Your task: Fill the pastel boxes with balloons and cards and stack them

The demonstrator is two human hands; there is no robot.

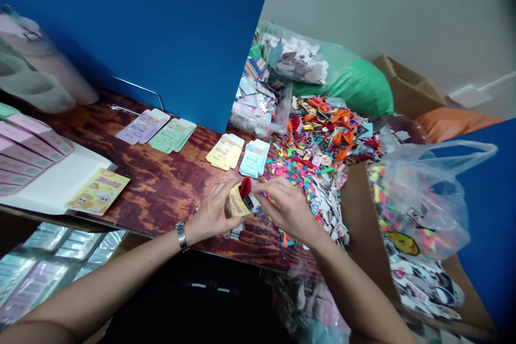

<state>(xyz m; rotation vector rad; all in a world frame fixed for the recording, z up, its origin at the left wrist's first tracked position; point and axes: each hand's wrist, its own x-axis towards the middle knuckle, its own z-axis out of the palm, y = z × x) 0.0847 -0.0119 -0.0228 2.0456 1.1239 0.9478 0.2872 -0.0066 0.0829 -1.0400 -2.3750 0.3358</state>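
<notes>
My left hand (212, 212), with a metal watch on the wrist, is closed around a small yellow printed box (237, 203). The box is tilted, its top open toward the right. A red piece (245, 187) sticks up out of the opening, with something dark beside it. Close to that opening is my right hand (288, 207), its thumb and fingers pinched together; what they hold, if anything, is too small to name. Behind the hands lie flat yellow cartons (226, 151) and light blue cartons (253, 158) in small stacks.
Right of my hands spreads a pile of colourful small trinkets (306, 172). Purple cartons (143, 126) and green cartons (172, 134) lie farther left. A white tray (52, 180) holds pink boxes beside a yellow box (99, 191). A cardboard box (363, 226) with a plastic bag (427, 204) stands right.
</notes>
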